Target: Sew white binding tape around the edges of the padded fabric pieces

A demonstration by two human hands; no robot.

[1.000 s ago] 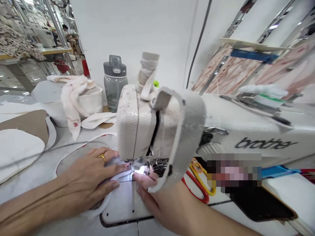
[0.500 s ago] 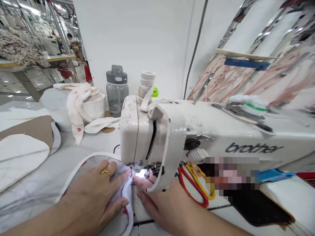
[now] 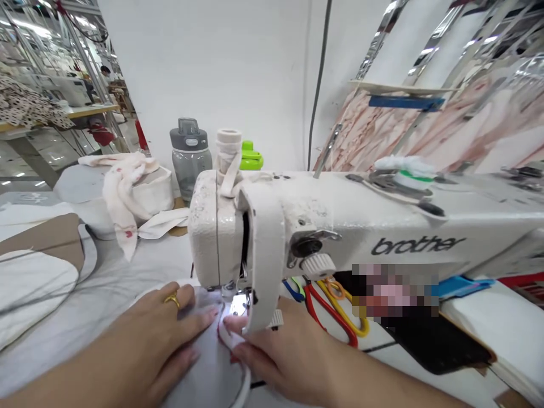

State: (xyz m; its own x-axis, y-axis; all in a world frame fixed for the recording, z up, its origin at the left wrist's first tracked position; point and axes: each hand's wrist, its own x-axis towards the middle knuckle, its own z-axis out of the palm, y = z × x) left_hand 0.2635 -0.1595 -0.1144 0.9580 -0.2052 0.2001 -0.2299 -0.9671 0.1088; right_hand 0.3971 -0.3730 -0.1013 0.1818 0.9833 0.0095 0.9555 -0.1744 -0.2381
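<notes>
A white Brother sewing machine (image 3: pixel 340 207) stands before me, its lamp lighting the needle area. Under its presser foot runs a pale fabric piece (image 3: pixel 212 365) with a white bound edge (image 3: pixel 243 381) and some red marks. My left hand (image 3: pixel 165 328), a gold ring on one finger, lies on the fabric left of the needle with its fingers spread. On the other side, my right hand (image 3: pixel 289 345) pinches the bound edge between thumb and forefinger, partly behind the machine's white guard strip (image 3: pixel 267 249). The needle tip itself is hard to make out.
Red-handled scissors (image 3: pixel 329 314) and a dark phone (image 3: pixel 442 345) lie right of my right hand. A grey bottle (image 3: pixel 191 161) stands behind the machine head. Cut white pieces (image 3: pixel 34 294) and a fabric-draped round container (image 3: pixel 159 192) are at left.
The fabric has turned and shifted under the foot, its bound edge now curving toward my right hand. My right forefinger and thumb have closed on that edge. The view has swung slightly right.
</notes>
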